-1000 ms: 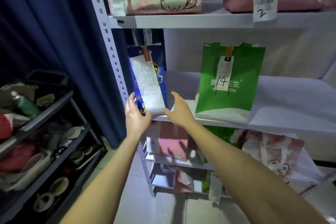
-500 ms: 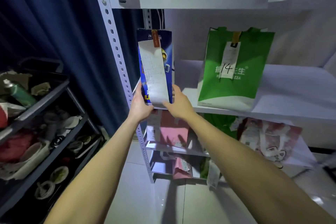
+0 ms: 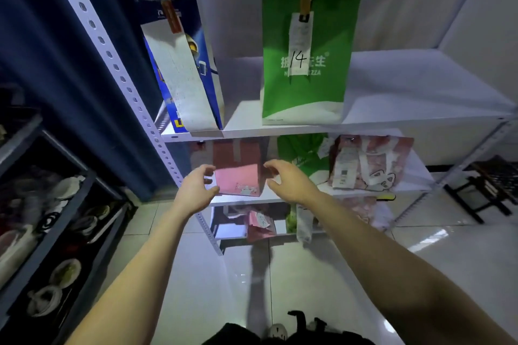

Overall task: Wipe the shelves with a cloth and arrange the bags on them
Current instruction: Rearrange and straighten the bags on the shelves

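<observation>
**Shelf unit, stock check, head view**

- Mid shelf: we logged 2 bags, both upright at the front edge. Blue bag stood at the L corner by the upright, w/ a receipt clipped on. Green bag, tag "14", stood to its R, apart from it.
- Lower shelf: pink bag at L, a 2nd green bag slumped beside it, and a patterned bag further R.
- Bottom shelf: approx. 3 small bags, leaning and jumbled. Detail was too dim for us to sort.
- Hands: left hand and right hand hung either side of the pink bag, fingers loosely curled, grasping nothing. We could not tell if either touched it.
- Cloth: none in view. We could not tell whether any shelf was wiped.
- Cart at far L, w/ dishes; not part of the job.

Status, our est.: mid shelf looked arranged. Pink bag looked next in line. The lower and bottom shelves looked not yet straightened, so we put the job at roughly part-way, w/ the wiping unconfirmed.
</observation>
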Tool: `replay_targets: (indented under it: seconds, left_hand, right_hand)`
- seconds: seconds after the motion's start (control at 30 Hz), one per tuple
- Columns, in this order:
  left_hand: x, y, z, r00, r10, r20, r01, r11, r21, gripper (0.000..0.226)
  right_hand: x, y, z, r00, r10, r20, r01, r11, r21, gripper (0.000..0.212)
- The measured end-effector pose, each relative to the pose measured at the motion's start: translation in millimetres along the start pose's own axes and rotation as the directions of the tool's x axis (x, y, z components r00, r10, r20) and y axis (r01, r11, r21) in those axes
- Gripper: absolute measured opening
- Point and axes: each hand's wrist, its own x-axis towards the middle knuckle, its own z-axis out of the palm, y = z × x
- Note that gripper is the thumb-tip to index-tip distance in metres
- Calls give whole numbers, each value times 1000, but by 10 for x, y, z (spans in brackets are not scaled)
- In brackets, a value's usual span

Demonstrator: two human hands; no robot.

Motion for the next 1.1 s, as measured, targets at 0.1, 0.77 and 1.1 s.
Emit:
replay_targets:
  seconds: [0.1, 0.77, 1.1]
  left_hand:
    - [31, 86, 177, 985, 43, 167, -61, 993, 101, 57]
    - [195, 1417, 1472, 906, 177, 384, -280, 932, 231, 53]
    - [65, 2193, 2285, 929, 68, 363, -145, 971, 189, 51]
  right_hand:
    - [-243, 397, 8, 988, 125, 93, -116, 988, -104, 51]
    - [-1070, 1939, -595, 942, 327, 69, -320, 943, -94, 40]
    - [-1286, 2844, -1069, 933, 329, 145, -324, 944, -57, 52]
